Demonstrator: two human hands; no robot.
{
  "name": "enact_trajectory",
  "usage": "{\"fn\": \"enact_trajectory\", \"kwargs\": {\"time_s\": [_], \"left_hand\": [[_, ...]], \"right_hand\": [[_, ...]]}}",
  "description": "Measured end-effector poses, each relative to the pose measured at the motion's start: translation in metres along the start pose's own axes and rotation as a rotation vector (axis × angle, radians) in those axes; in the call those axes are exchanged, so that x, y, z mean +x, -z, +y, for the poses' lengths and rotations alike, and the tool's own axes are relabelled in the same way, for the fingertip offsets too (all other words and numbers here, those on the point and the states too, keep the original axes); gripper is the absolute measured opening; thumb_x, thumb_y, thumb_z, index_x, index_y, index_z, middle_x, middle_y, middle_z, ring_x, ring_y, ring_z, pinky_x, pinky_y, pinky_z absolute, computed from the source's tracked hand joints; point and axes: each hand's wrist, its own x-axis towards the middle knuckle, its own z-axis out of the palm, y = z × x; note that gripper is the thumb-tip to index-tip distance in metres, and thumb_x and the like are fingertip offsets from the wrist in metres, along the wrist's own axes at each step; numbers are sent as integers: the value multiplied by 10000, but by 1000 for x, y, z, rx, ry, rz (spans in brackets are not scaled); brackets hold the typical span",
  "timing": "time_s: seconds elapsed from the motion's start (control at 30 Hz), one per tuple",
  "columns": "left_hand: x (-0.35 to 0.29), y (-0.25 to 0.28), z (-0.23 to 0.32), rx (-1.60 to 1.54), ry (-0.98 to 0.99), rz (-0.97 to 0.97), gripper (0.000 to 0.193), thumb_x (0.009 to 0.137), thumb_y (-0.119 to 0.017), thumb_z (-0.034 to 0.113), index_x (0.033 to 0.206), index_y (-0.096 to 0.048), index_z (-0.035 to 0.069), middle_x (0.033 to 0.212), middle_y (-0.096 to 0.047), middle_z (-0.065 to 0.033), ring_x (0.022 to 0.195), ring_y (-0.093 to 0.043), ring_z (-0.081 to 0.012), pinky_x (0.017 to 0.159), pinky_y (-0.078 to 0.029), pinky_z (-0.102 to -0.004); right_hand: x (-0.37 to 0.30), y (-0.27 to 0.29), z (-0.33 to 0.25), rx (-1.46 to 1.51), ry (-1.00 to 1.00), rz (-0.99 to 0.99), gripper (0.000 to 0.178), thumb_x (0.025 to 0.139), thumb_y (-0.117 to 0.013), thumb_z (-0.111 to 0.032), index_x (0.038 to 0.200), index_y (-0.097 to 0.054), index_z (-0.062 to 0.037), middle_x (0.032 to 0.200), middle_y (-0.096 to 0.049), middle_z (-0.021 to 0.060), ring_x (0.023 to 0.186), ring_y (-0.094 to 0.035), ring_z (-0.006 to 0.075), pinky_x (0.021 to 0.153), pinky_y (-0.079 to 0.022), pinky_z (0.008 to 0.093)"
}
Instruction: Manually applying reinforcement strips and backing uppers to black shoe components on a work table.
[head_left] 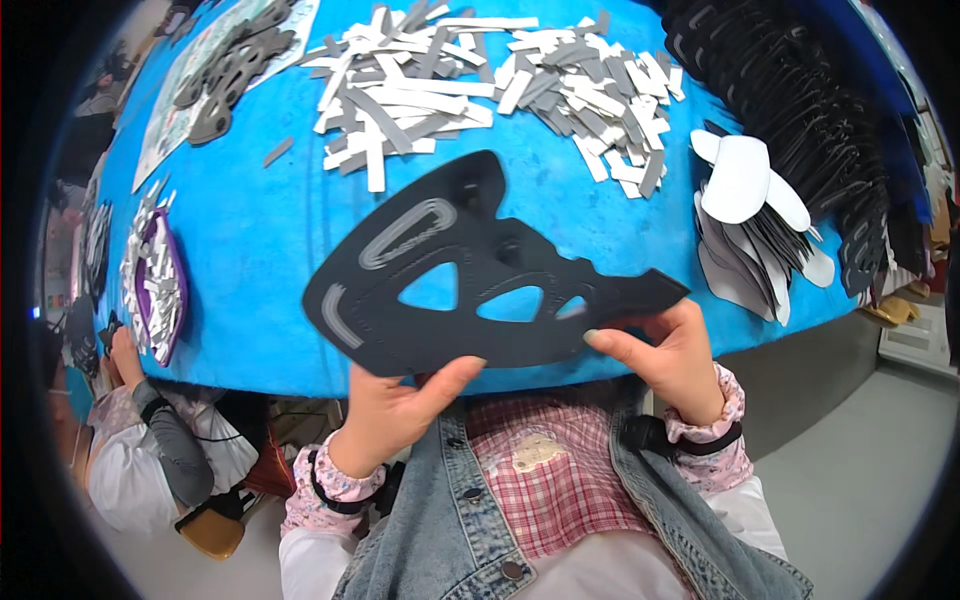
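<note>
A black, flexible panel (pixel 400 322), shaped like a part of a shoe upper, is held up over the front of the blue table. Several openings cut through it show the blue below, and pale outlined patches mark its left half. My left hand (pixel 405 405) pinches its lower left edge, thumb on the near face. Its narrow right end is in my right hand (pixel 665 358), thumb in front and fingers mostly hidden behind. Beyond the panel lie two loose heaps of grey and white strips (pixel 405 85), (pixel 590 95).
A blue-covered table (pixel 240 260) spans the view. White and grey rounded pieces (pixel 745 235) are piled at right, beside rows of black panels (pixel 800 110). At left are a purple-rimmed basket (pixel 180 320) of strips and a co-worker's hand (pixel 125 355). Grey pieces (pixel 235 75) lie far left.
</note>
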Motion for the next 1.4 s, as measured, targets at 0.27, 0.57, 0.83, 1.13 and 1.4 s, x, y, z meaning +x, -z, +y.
{"fn": "enact_trajectory", "kwargs": {"time_s": [0.27, 0.57, 0.83, 1.13, 1.4], "left_hand": [[65, 37, 29, 719, -394, -187, 339, 737, -730, 70, 1064, -640, 69, 895, -630, -91, 803, -615, -259, 715, -478, -344], [157, 77, 13, 1322, -702, -183, 188, 761, -657, 39, 937, -624, 97, 1036, -584, -46, 929, -569, -261, 808, -437, -375], [153, 77, 10, 1312, -543, -141, 203, 754, -675, 43, 930, -582, 85, 960, -590, -60, 863, -588, -255, 784, -451, -362], [74, 29, 17, -159, 57, -75, 340, 833, -624, 29, 1149, -501, 37, 965, -562, -77, 690, -607, -142, 626, -475, -264], [49, 22, -5, 813, -368, -83, 337, 726, -716, 20, 1044, -608, 48, 1023, -583, -83, 812, -575, -212, 712, -482, -308]], "right_hand": [[1, 30, 18, 373, 111, 182, 203, 904, -630, -139, 1073, -618, -27, 1052, -656, 53, 969, -600, 117, 862, -473, 285], [11, 30, 25, 490, 174, 226, 242, 944, -578, -158, 1137, -596, -14, 1050, -652, 53, 929, -609, 132, 840, -480, 292], [9, 28, 24, 500, 193, 216, 242, 941, -583, -152, 1139, -595, -13, 1090, -636, 49, 962, -591, 127, 855, -467, 292], [9, 37, 30, 621, 219, 211, 274, 957, -550, -181, 1184, -560, -29, 1143, -619, 57, 1038, -582, 152, 924, -444, 325], [10, 35, 24, 597, 190, 227, 295, 951, -562, -181, 1190, -556, -8, 1145, -624, 70, 1035, -587, 155, 921, -444, 324]]}}
